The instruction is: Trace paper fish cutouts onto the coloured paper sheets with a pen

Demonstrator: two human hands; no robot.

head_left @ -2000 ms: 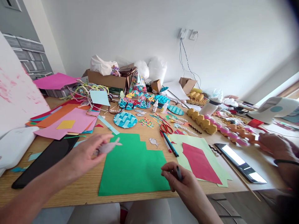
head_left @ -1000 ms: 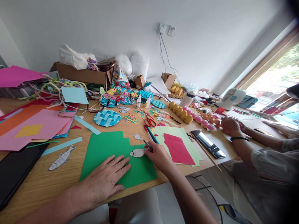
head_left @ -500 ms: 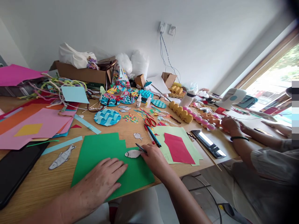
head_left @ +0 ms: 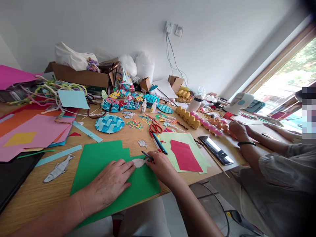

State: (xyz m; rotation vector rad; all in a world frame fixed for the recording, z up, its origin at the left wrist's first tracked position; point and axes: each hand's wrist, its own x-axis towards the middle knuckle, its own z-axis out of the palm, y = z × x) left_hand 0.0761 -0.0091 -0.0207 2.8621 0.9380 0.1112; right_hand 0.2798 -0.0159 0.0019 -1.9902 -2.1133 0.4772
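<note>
My left hand [head_left: 110, 181] lies flat on a sheet of green paper [head_left: 98, 154], fingers stretched out. Its fingertips rest on the head end of a small grey paper fish [head_left: 139, 163], which lies on that sheet. At the fish's tail, my right hand [head_left: 161, 166] grips a dark pen [head_left: 146, 154]; the pen's tip is hidden by the fingers. Just beyond the green sheet lies a smaller paper fish [head_left: 142, 143]. A longer paper fish cutout [head_left: 58, 169] is on the table to the left.
Red-handled scissors [head_left: 156, 127] and several pens [head_left: 159, 143] lie ahead of my right hand. Red paper [head_left: 185, 156] rests on light green paper [head_left: 202, 161]. A phone [head_left: 216, 149] lies farther right, near another person's hands [head_left: 238, 130]. Coloured sheets [head_left: 46, 128] are stacked left.
My left hand has slid forward and right, so its fingertips now cover the fish's head. My right hand stays at the tail with the pen. The whole view has shifted slightly.
</note>
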